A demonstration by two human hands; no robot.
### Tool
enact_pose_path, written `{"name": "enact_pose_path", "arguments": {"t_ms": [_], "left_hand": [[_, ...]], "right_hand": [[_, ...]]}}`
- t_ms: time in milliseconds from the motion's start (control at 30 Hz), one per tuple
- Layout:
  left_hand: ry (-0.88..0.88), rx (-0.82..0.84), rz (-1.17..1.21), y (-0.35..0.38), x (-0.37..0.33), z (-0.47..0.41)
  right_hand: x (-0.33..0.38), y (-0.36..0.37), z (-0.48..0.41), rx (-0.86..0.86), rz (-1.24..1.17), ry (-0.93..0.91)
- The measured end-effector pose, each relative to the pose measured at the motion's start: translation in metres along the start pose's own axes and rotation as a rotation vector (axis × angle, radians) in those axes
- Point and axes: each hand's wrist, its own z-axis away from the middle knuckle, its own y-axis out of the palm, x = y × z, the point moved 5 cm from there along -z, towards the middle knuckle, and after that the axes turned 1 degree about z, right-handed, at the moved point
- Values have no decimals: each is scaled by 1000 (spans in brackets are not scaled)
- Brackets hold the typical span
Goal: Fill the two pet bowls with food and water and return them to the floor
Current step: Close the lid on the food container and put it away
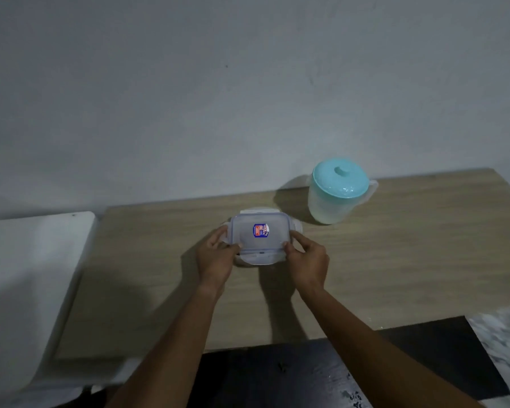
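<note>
Now both hands, left [215, 257] and right [308, 260], grip clamped on clear lidded container [258, 237] mid-table [409, 260]; teal-lidded jug [337, 191] near far edge.

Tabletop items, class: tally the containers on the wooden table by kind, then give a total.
Clear snap-lid food container, held between left hand and right hand: 1
Lidded jug with turquoise lid: 1
Total: 2

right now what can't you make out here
- Box contents, head view: hidden by its frosted lid.
- Sticker text: too small and blurred.
- Jug water level: cloudy wall and teal lid hide it.
- Pet bowls: none in view.
</note>
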Motion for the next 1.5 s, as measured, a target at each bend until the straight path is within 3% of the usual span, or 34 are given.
{"name": "enact_pose_path", "arguments": {"t_ms": [233,467,833,1000,1300,1433,1500], "left_hand": [[-33,43,25,-38,28,34],[-83,-72,142,-58,29,41],[-73,-18,80,-64,32,44],[-154,-22,75,-67,38,45],[-196,5,-111,-65,42,44],[-119,4,-256,-68,32,44],[-4,20,-453,-69,18,44]], "right_hand": [[-17,-13,47,75,-34,-5],[-15,-12,66,58,-142,60],[-16,-15,84,3,-111,6],[-26,-12,85,52,-86,50],[-28,-8,77,113,-30,51],[-26,-6,73,153,108,19],[-15,-5,66,196,239,-52]]}}
